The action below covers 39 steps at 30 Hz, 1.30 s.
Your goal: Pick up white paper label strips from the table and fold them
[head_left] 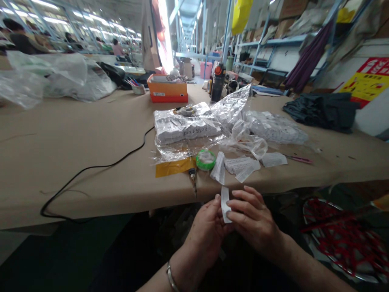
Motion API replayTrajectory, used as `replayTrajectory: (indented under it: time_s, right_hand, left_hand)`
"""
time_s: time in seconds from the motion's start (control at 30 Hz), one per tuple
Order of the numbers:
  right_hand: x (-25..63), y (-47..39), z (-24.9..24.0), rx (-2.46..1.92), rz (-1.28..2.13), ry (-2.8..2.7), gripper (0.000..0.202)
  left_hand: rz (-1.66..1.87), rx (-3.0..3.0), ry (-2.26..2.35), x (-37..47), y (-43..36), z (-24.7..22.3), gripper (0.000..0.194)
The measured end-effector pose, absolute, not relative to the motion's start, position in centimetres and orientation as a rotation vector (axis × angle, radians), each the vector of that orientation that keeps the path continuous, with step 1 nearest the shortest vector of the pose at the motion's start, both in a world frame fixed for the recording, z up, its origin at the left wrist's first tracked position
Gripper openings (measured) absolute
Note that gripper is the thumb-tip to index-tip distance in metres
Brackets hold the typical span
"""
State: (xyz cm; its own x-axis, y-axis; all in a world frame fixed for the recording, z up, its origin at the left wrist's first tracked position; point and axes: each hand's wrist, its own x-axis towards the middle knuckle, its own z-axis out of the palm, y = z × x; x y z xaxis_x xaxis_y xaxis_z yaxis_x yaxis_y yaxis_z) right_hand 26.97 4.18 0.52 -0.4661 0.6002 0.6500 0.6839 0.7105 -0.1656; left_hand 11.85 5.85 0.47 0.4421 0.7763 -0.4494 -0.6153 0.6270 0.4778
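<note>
A narrow white label strip (225, 204) stands roughly upright between my two hands, just off the table's front edge. My left hand (209, 225) is closed on its lower left side, with the thumb beside the strip. The fingertips of my right hand (253, 217) press on the strip's right side. On the table ahead lie fanned white labels (241, 167), a narrow label stack (219, 168) and another label pile (274, 159). A green round container (206, 159) with white stuff inside sits left of them, next to a soldering-iron-like tool (192, 178) pointing at me.
Plastic-wrapped white bundles (188, 125) lie mid-table, with clear bags (247, 140) to their right. A black cable (112, 164) curves across the left. Pink scissors (299, 159), an orange box (167, 89), a dark bottle (217, 83) and dark cloth (320, 111) are farther out. Red straps fill a basket (346, 239) at lower right.
</note>
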Motion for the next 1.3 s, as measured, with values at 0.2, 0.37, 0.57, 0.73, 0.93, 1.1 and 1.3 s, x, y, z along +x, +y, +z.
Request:
replayTrajectory:
  time_s: [0.2, 0.37, 0.57, 0.73, 0.93, 1.1, 1.3]
  right_hand:
    - [28.6, 5.0, 0.2, -1.072, -0.139, -2.191, 0.031]
    - [32.0, 8.6, -1.1, -1.468, -0.295, -2.123, 0.034]
    - [32.0, 7.5, -1.0, -1.240, -0.123, -1.961, 0.019]
    - [28.7, 4.5, -0.3, -0.935, 0.023, -2.153, 0.016]
    - [26.2, 3.0, -1.3, -0.909, -0.042, -2.296, 0.015]
    - [28.3, 3.7, -0.5, -0.904, 0.081, -2.343, 0.021]
    - [37.2, 8.5, 0.2, -1.699, -0.421, -1.978, 0.058]
  left_hand:
    - [0.873, 0.291, 0.826, 12.7, 6.5, 0.7, 0.008]
    - [0.811, 0.360, 1.017, 12.6, 6.2, 0.7, 0.012]
    - [0.758, 0.352, 1.051, 12.7, 6.1, 0.8, 0.009]
    - [0.805, 0.299, 0.850, 12.9, 5.9, 0.7, 0.008]
    - [0.914, 0.251, 0.778, 12.7, 5.7, 0.0, 0.013]
    - [0.826, 0.286, 0.859, 12.6, 5.9, 0.0, 0.009]
    - [0.755, 0.332, 1.093, 12.6, 6.0, 0.2, 0.007]
